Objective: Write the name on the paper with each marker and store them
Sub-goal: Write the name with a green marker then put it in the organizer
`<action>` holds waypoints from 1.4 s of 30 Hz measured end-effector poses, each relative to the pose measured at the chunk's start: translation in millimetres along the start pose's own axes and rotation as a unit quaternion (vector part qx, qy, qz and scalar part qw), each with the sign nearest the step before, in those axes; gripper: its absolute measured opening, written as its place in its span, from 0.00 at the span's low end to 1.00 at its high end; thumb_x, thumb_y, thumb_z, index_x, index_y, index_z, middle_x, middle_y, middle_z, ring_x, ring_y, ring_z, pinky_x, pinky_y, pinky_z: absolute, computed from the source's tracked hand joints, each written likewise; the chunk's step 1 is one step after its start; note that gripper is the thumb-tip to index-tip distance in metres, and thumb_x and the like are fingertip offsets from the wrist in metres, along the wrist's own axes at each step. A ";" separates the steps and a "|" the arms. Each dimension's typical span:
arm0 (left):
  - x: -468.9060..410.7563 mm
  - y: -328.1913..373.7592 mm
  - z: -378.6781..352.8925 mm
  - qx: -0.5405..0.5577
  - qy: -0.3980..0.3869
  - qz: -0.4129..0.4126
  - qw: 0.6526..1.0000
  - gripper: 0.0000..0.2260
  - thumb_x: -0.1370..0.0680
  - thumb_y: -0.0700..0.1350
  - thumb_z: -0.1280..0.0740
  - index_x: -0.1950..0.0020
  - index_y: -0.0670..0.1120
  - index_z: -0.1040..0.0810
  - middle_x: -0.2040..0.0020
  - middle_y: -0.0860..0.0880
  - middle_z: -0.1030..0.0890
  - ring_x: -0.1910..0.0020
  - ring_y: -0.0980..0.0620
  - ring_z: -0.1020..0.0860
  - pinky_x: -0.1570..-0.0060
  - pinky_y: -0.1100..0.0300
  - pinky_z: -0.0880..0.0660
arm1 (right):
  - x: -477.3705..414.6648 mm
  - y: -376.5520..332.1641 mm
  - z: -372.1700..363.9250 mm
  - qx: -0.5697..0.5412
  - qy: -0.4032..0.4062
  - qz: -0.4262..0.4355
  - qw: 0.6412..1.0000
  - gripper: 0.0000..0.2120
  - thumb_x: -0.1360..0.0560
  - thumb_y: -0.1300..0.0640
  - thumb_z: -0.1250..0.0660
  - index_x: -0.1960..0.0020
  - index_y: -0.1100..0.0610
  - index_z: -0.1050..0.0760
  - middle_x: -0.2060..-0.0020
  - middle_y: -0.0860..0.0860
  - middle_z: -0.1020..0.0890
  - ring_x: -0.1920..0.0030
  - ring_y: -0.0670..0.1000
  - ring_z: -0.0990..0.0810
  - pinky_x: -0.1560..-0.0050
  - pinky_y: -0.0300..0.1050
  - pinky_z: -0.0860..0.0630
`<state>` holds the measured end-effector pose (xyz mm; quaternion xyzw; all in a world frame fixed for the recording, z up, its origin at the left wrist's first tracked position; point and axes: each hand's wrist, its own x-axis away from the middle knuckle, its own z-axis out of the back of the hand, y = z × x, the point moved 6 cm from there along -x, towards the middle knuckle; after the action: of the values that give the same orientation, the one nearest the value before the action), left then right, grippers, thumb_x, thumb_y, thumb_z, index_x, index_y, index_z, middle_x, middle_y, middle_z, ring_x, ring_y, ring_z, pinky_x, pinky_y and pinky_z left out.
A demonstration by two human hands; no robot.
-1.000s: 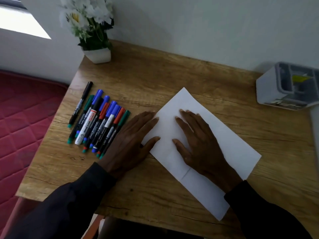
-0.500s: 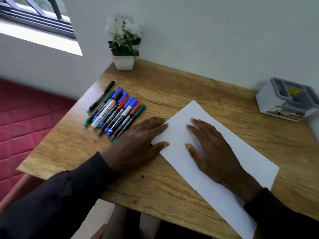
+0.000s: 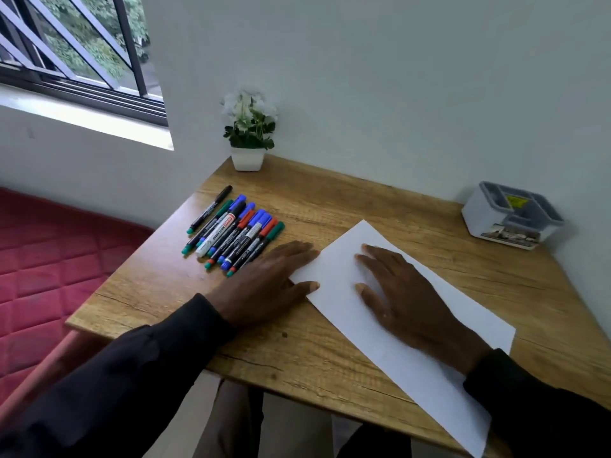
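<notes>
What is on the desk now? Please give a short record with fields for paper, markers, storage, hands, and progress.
paper: white sheet, blank where visible, lying at an angle
markers: row left of the sheet, all capped
storage: grey organizer, far right corner
left hand: flat, thumb on the sheet's edge
right hand: flat on the sheet
other: potted plant by the wall
progress: no writing visible

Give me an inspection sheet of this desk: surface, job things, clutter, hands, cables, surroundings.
Surface: wooden table, bare grain.
Job's things: markers in a row, capped; paper blank, lying askew; grey organizer at the far right corner.
Clutter: potted plant at the far left corner.
Hands: left hand flat, thumb on the paper's edge; right hand flat on the paper; both hold nothing.
Cables: nothing seen.
Surroundings: white wall, barred window, red mattress.
</notes>
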<state>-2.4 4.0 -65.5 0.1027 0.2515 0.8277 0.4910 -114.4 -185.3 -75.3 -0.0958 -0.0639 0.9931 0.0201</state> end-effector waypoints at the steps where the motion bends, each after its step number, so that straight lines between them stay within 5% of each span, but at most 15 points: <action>1: 0.2 -2.5 4.8 0.007 0.021 -0.009 1.000 0.26 0.20 0.58 0.39 0.23 0.58 0.41 0.22 0.59 0.41 0.24 0.61 0.44 0.27 0.53 0.36 | -4.9 -0.1 5.0 -0.001 0.007 0.005 1.000 0.29 0.16 0.40 0.49 0.22 0.54 0.31 0.22 0.52 0.29 0.23 0.53 0.31 0.25 0.51 0.35; 8: 18.1 -24.0 47.4 0.025 0.162 -0.038 0.986 0.23 0.20 0.52 0.35 0.26 0.54 0.33 0.25 0.56 0.33 0.26 0.61 0.37 0.29 0.50 0.32 | -62.5 -31.8 32.1 0.003 0.087 0.098 0.991 0.12 0.21 0.60 0.31 0.39 0.60 0.18 0.43 0.56 0.15 0.44 0.57 0.16 0.51 0.54 0.15; 11: 23.7 -41.3 63.4 0.023 0.182 -0.032 0.983 0.21 0.20 0.50 0.34 0.27 0.53 0.30 0.27 0.56 0.30 0.26 0.61 0.36 0.30 0.49 0.32 | -94.2 -52.7 23.0 -0.010 0.053 0.138 0.989 0.11 0.22 0.64 0.28 0.41 0.60 0.17 0.44 0.57 0.14 0.44 0.57 0.15 0.48 0.49 0.18; 15: 29.9 -62.5 79.9 0.020 0.203 -0.009 0.979 0.19 0.21 0.50 0.33 0.30 0.53 0.26 0.29 0.57 0.28 0.28 0.60 0.33 0.32 0.49 0.30 | -124.8 -82.7 7.0 -0.040 -0.002 0.194 0.980 0.12 0.20 0.64 0.32 0.37 0.59 0.19 0.40 0.58 0.16 0.40 0.58 0.19 0.46 0.55 0.19; 20: 31.9 -70.9 85.5 0.010 0.194 -0.008 0.981 0.18 0.21 0.56 0.37 0.31 0.55 0.25 0.30 0.56 0.27 0.29 0.58 0.31 0.35 0.47 0.28 | -136.3 -104.7 -6.8 -0.029 0.014 0.251 0.968 0.13 0.23 0.67 0.29 0.40 0.61 0.18 0.44 0.60 0.16 0.46 0.61 0.17 0.55 0.57 0.17; 26: 25.8 -67.4 85.5 -0.014 0.202 -0.006 0.979 0.17 0.21 0.48 0.34 0.32 0.53 0.24 0.30 0.55 0.26 0.30 0.59 0.30 0.34 0.51 0.28 | -138.2 -98.7 -11.1 -0.043 -0.005 0.257 0.966 0.14 0.21 0.64 0.30 0.35 0.59 0.21 0.36 0.58 0.19 0.39 0.58 0.21 0.51 0.52 0.21; 30: 20.8 -66.9 89.1 -0.009 0.216 -0.008 0.976 0.15 0.20 0.47 0.35 0.33 0.52 0.23 0.32 0.54 0.24 0.31 0.58 0.29 0.35 0.50 0.27 | -132.5 -89.9 -11.6 -0.016 -0.058 0.250 0.966 0.11 0.21 0.66 0.32 0.40 0.57 0.20 0.36 0.56 0.23 0.37 0.55 0.26 0.52 0.44 0.27; 34: 14.3 -60.5 94.6 -0.013 0.233 -0.007 0.972 0.14 0.20 0.47 0.37 0.35 0.50 0.21 0.34 0.53 0.22 0.34 0.57 0.26 0.37 0.51 0.25 | -126.4 -64.9 -0.9 -0.035 -0.044 0.220 0.974 0.12 0.22 0.70 0.34 0.43 0.57 0.22 0.42 0.52 0.24 0.42 0.52 0.27 0.52 0.50 0.23; 38: 3.1 -42.5 95.3 0.014 0.264 -0.002 0.964 0.13 0.21 0.39 0.33 0.38 0.48 0.19 0.38 0.51 0.19 0.38 0.55 0.22 0.39 0.56 0.25 | -116.7 -30.6 22.6 -0.202 0.065 0.140 0.967 0.03 0.19 0.64 0.33 0.47 0.59 0.23 0.50 0.48 0.22 0.51 0.48 0.25 0.52 0.45 0.25; 42: -17.2 -14.5 86.3 0.068 0.236 -0.016 0.969 0.13 0.23 0.47 0.31 0.38 0.53 0.20 0.40 0.58 0.19 0.44 0.63 0.22 0.44 0.66 0.25 | -101.4 -7.6 38.5 -0.424 0.116 -0.006 0.898 0.03 0.19 0.64 0.31 0.47 0.58 0.23 0.54 0.51 0.15 0.53 0.52 0.13 0.47 0.51 0.17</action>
<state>53.1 22.1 1.9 -0.0660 0.4178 0.8013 0.4231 -22.1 -187.8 -17.8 -0.2097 -0.4768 0.8536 -0.0094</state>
